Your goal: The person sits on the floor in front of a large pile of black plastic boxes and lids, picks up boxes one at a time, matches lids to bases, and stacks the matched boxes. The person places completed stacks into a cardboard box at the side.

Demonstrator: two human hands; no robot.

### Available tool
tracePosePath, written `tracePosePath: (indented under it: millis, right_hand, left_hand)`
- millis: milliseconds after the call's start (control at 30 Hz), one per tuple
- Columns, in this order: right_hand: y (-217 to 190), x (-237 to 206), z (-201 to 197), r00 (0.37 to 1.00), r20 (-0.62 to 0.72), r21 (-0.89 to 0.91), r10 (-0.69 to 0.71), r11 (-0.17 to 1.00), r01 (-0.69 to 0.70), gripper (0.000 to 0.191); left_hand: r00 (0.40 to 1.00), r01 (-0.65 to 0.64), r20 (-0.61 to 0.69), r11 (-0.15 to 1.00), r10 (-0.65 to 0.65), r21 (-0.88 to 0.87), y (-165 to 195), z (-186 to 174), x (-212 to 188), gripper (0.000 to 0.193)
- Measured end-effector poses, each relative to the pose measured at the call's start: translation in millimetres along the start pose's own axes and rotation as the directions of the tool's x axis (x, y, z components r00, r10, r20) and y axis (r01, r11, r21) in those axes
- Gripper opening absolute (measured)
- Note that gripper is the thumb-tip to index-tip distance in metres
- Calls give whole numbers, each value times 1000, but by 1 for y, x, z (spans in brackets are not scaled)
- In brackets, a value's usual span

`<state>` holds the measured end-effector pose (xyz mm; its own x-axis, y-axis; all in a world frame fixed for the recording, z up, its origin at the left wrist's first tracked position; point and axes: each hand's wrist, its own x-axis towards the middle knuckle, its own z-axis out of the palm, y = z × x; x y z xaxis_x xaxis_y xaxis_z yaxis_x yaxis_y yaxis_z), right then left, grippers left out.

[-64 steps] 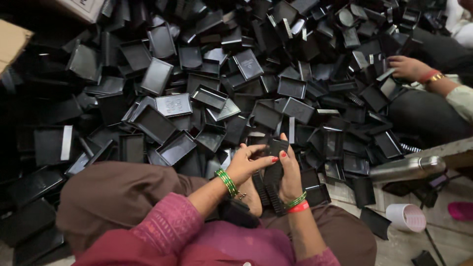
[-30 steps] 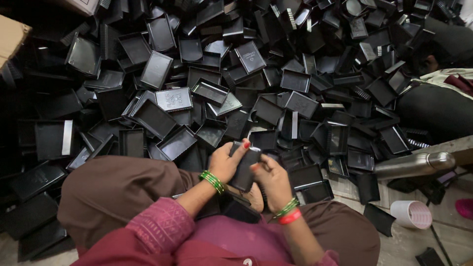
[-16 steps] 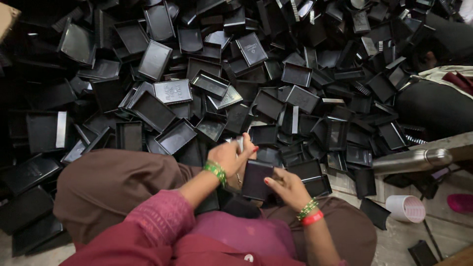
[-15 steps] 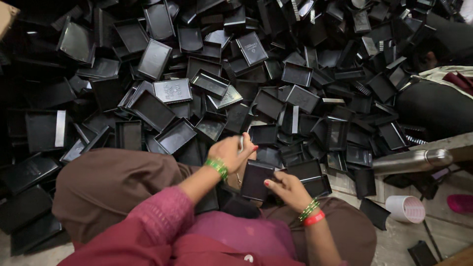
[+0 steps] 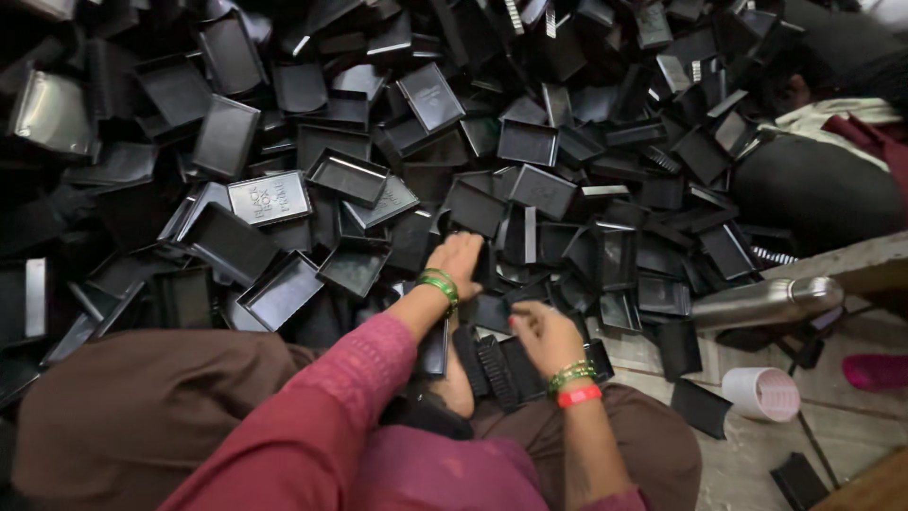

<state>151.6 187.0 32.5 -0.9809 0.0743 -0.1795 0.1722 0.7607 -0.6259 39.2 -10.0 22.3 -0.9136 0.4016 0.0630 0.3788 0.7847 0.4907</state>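
A big heap of black plastic trays and lids (image 5: 530, 142) covers the floor in front of me. My left hand (image 5: 459, 260), green bangles at the wrist, reaches forward into the near edge of the heap, fingers lying on a tray. Closer to my body, my right hand (image 5: 541, 333) hovers over my lap with its fingers curled on a small black tray (image 5: 492, 310). Several ribbed black plastic pieces (image 5: 497, 364) lie in my lap under that hand. I sit cross-legged in brown trousers and a pink sleeve.
Another person in dark clothing (image 5: 823, 180) sits at the right edge of the heap. A steel cylinder (image 5: 766, 303), a white cup (image 5: 761, 393) and a pink object (image 5: 875, 371) lie on the floor to the right. One lid with a pale label (image 5: 270, 199) lies at the left.
Earlier both hands held one black tray together above my lap. Now my left hand has let go and stretched forward into the heap, while the right hand has dropped lower.
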Motion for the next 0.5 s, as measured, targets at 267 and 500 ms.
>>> tracePosePath:
  millis: [267, 500]
  right_hand:
    - [6, 35, 43, 936, -229, -259, -269, 943, 207, 23]
    - [-18, 68, 53, 886, -428, -465, -176, 884, -50, 56]
  left_hand:
    - [957, 161, -105, 797, -269, -582, 13, -79, -29, 89]
    - [949, -170, 125, 800, 291, -576, 60, -146, -181, 73]
